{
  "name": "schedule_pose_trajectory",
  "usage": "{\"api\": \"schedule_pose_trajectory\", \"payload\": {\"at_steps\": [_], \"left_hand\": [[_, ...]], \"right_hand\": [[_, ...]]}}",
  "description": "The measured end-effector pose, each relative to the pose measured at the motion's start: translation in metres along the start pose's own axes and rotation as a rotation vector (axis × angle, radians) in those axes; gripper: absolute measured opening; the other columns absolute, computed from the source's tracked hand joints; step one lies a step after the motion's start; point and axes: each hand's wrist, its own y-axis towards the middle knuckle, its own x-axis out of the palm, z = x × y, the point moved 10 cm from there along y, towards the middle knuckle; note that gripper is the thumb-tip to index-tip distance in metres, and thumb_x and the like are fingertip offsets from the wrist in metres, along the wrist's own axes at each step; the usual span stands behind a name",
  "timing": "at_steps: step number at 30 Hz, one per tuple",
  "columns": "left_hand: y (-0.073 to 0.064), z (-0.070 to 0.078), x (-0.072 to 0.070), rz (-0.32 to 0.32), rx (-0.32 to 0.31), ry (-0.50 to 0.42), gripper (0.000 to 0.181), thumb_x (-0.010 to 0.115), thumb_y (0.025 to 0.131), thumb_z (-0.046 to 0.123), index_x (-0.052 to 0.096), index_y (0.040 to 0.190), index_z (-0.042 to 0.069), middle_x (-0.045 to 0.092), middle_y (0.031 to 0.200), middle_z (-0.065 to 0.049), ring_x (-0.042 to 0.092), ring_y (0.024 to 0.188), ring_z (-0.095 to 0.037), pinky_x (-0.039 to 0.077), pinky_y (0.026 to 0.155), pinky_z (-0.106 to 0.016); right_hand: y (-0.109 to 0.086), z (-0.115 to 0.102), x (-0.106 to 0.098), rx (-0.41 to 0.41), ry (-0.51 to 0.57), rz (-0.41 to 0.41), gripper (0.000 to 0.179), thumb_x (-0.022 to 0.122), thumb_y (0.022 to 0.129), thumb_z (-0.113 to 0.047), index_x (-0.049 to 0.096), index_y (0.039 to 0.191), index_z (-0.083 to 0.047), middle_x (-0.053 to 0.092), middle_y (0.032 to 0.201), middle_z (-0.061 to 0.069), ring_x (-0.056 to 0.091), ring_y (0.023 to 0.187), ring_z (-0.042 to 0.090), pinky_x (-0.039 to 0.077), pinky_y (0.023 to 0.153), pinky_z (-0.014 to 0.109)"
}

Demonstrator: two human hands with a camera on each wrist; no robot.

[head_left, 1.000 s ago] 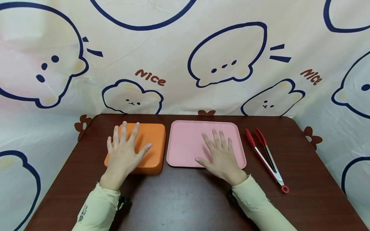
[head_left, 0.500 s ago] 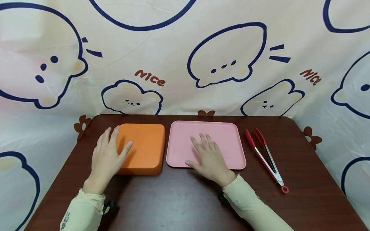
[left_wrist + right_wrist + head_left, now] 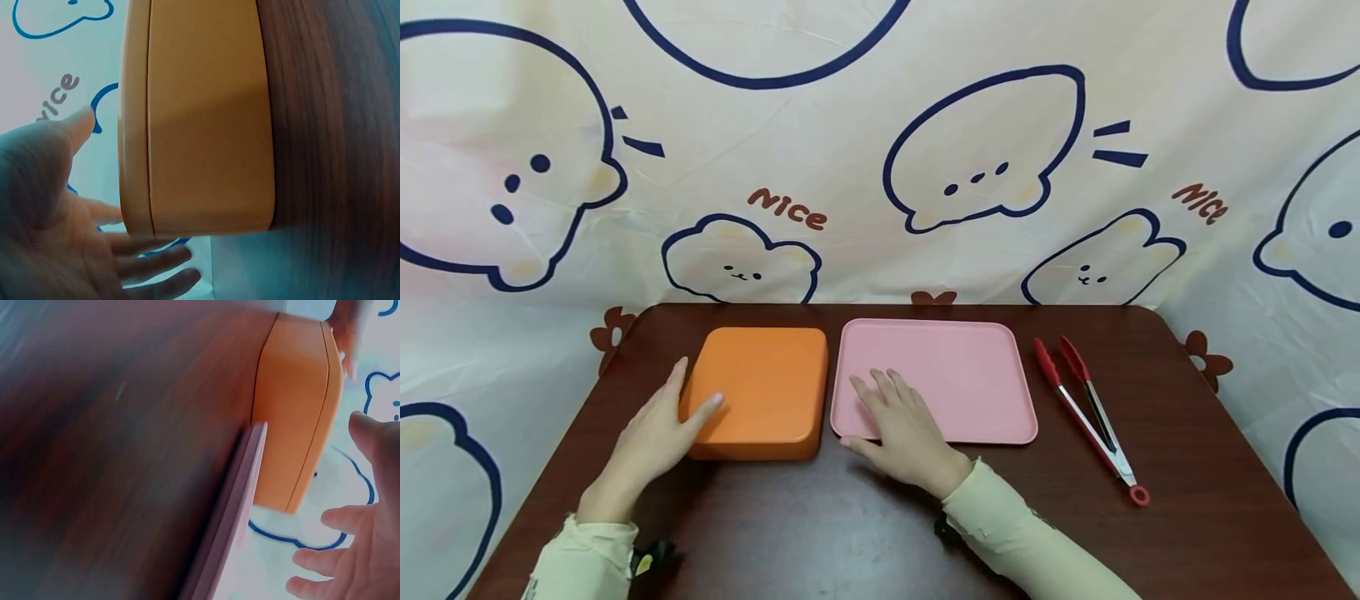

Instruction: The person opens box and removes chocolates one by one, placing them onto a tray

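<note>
A square orange box [image 3: 763,379] lies on the left of the brown table; a seam near its top shows in the left wrist view, like a lid line on the box [image 3: 206,125]. My left hand [image 3: 651,433] is at its left side, fingers relaxed, thumb over the top edge; whether it touches I cannot tell. Right of the box lies a flat pink tray [image 3: 977,392]. Over the tray's near left corner hovers my right hand [image 3: 906,433], its fingers spread and holding nothing. In the right wrist view the hand [image 3: 369,519] appears apart from the box [image 3: 294,406].
Red-tipped metal tongs [image 3: 1093,425] lie spread on the table, right of the tray. A cloth [image 3: 850,167] with cartoon outlines hangs behind the table [image 3: 865,533] and along both sides.
Both hands have moved left and nearer to me. My left hand has gone from above the orange box to its left side; my right hand has shifted across the tray towards the box.
</note>
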Motion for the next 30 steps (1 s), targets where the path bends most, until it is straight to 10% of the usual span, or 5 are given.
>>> {"api": "schedule_pose_trajectory", "payload": {"at_steps": [13, 30], "left_hand": [[-0.007, -0.011, 0.008, -0.144, 0.02, -0.024, 0.121, 0.065, 0.09, 0.064, -0.006, 0.159, -0.006, 0.018, 0.158, -0.043, 0.03, 0.14, -0.061, 0.033, 0.109, -0.075], [-0.007, -0.012, 0.006, -0.103, 0.088, -0.016, 0.125, 0.084, 0.076, 0.055, 0.015, 0.157, -0.012, 0.032, 0.152, -0.042, 0.042, 0.133, -0.056, 0.038, 0.106, -0.071]], "right_hand": [[0.012, -0.045, 0.026, -0.075, -0.025, -0.064, 0.091, 0.06, 0.094, -0.062, 0.032, 0.158, -0.004, 0.044, 0.159, 0.013, 0.039, 0.147, 0.032, 0.027, 0.125, 0.051], [0.029, -0.05, 0.028, 0.06, 0.106, 0.012, 0.09, 0.079, 0.087, -0.044, 0.041, 0.152, 0.005, 0.06, 0.139, 0.017, 0.056, 0.123, 0.029, 0.047, 0.107, 0.042]]}}
